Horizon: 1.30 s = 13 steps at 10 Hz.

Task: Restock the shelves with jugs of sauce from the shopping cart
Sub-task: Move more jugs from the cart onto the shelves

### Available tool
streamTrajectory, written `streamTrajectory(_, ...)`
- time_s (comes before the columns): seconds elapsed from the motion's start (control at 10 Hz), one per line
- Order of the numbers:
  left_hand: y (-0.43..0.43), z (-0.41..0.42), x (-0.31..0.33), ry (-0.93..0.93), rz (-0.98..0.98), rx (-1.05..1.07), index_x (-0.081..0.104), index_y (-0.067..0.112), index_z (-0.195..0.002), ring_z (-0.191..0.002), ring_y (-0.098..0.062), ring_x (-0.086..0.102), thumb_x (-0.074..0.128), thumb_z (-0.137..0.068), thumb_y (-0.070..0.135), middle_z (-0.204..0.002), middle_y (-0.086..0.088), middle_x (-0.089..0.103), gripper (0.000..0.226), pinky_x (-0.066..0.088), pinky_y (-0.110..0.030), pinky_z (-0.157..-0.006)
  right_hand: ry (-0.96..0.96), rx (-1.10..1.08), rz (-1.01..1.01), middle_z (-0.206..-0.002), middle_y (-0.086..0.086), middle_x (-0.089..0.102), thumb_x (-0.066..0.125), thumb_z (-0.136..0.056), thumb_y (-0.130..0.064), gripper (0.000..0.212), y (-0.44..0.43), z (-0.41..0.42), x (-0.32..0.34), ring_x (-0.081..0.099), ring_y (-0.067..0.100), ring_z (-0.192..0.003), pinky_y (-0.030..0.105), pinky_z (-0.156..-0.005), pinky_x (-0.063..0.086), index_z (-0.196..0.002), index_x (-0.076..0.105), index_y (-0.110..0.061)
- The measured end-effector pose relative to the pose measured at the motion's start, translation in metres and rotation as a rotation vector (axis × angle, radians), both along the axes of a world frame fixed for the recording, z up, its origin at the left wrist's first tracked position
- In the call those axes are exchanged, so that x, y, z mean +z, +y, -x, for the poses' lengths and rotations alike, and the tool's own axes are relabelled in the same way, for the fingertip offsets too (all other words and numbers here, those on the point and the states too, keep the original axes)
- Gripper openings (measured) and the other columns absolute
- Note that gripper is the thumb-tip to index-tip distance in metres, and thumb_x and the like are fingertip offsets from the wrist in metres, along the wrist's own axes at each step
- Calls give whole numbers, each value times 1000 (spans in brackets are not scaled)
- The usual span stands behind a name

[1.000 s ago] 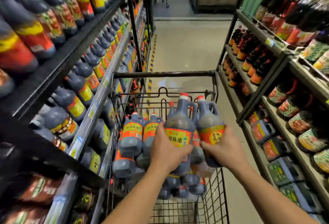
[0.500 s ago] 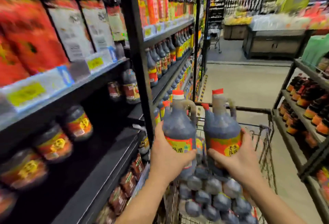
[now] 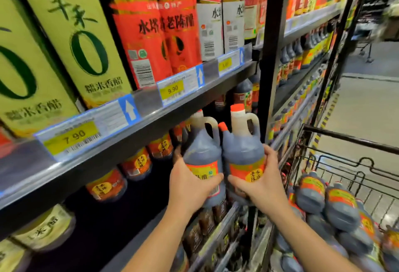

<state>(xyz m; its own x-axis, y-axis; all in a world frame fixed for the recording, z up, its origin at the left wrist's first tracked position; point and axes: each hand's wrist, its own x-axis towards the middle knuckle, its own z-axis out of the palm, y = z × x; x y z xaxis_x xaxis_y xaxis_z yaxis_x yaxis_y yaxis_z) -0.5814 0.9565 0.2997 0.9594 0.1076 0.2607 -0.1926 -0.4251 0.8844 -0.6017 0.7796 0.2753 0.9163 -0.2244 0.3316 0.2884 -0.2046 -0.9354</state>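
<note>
Jug in each hand. Our left hand (image 3: 190, 183) is wrapped round the belly of the left jug (image 3: 201, 150), thumb across the label, fingers curled behind. Our right hand (image 3: 259, 183) has the same grip on the right jug (image 3: 241, 148). Both jugs are upright and touching side by side, held off the deck in front of the dark bay under the price-tag rail (image 3: 151, 120), not set down yet. They look full of dark liquid almost to the neck, so we'd call them heavy for one hand. Plastic walls are probably stiff with a little give, and the glossy label could slip under a belly grip. The moulded loop handle (image 3: 254, 120) by the neck is the safer carry point, while the belly hold suits sliding them in upright. Caps sit near the rail, so headroom is tight. Similar red-label bottles (image 3: 138, 161) sit deeper in the bay, and more jugs (image 3: 341, 204) are piled in the shopping cart (image 3: 345, 140) on our right.
</note>
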Motion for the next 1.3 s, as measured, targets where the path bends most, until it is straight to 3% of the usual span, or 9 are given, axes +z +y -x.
streamTrajectory(0.1,12,-10,-6,29,-44,120,36,23,-140,-105,-14,62,92,-57,29,-117,8,61,99,52,-31,-85,5,49,-11,-118,-10,54,90,-63,-16,90,12,-30,-3,62,-3,-96,15,-71,51,-128,31,-33)
streamTrajectory(0.2,19,-23,-13,31,-35,245,25,24,-148,-126,-21,50,92,-56,29,-142,-2,48,114,43,-40,-104,-2,98,-26,-116,-15,53,90,-64,-16,89,21,-59,-2,61,-3,-95,17,-72,52,-126,30,-35)
streamTrajectory(0.4,24,-41,-29,88,15,409,15,27,-151,-136,-22,40,91,-60,27,-152,-3,35,119,35,-41,-112,-13,219,-26,-119,-15,48,86,-69,-9,88,30,-103,-12,60,-6,-97,12,-74,51,-131,27,-28)
streamTrajectory(0.6,16,-52,-38,30,129,495,14,30,-150,-133,-14,41,90,-64,15,-152,2,33,115,35,-30,-111,21,301,-30,-120,-8,53,85,-68,-6,89,36,-134,-26,62,-1,-97,19,-75,53,-130,26,-29)
streamTrajectory(0.8,8,-70,-39,111,174,472,5,42,-147,-130,-13,39,76,-77,-1,-154,6,21,109,38,-26,-103,9,323,-13,-130,3,43,86,-66,-3,96,43,-160,-31,54,-5,-103,4,-77,45,-135,22,-18)
streamTrajectory(0.9,1,-76,-36,147,86,492,-4,35,-150,-135,-17,35,72,-82,5,-158,3,11,106,29,-19,-100,23,320,0,-133,10,42,82,-68,4,94,47,-175,-32,53,9,-105,0,-73,43,-139,22,-9)
streamTrajectory(1.0,-3,-78,-36,140,-18,509,-11,26,-151,-140,-15,28,72,-84,13,-159,2,1,107,23,-15,-96,80,343,-54,-137,8,43,80,-69,8,97,51,-187,-33,51,20,-119,4,-74,46,-144,22,-13)
streamTrajectory(1.2,-6,-86,-40,56,-158,519,-9,13,-153,-145,-19,18,76,-81,13,-161,-7,-1,112,13,-11,-101,-14,356,107,-135,-7,49,86,-64,-25,95,49,-193,-36,52,8,-122,33,-102,46,-139,29,-33)
streamTrajectory(1.3,-3,-85,-43,20,-174,520,-6,10,-153,-147,-23,16,79,-77,13,-161,-11,3,114,10,-9,-103,-50,346,152,-128,-17,49,88,-64,-13,95,50,-196,-36,52,6,-119,38,-102,47,-129,29,-51)
